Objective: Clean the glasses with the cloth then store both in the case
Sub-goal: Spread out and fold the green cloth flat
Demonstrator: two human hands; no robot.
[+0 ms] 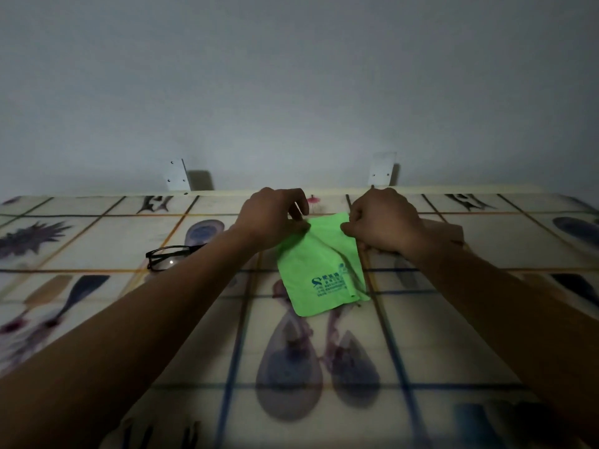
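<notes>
A bright green cloth pouch [319, 270] with blue print and a drawstring lies on the table near its far edge. My left hand [275, 218] pinches its top left corner. My right hand [382, 222] pinches its top right corner. The two hands hold the pouch's top edge between them. Black-framed glasses [165, 257] lie on the table to the left, partly hidden behind my left forearm. I cannot tell whether the green piece is the cloth or the case.
The table [453, 319] has a pale cover printed with a grid and dark fruit shapes. Two white metal brackets [176, 175] [382, 170] stand on the grey wall just behind the table's far edge.
</notes>
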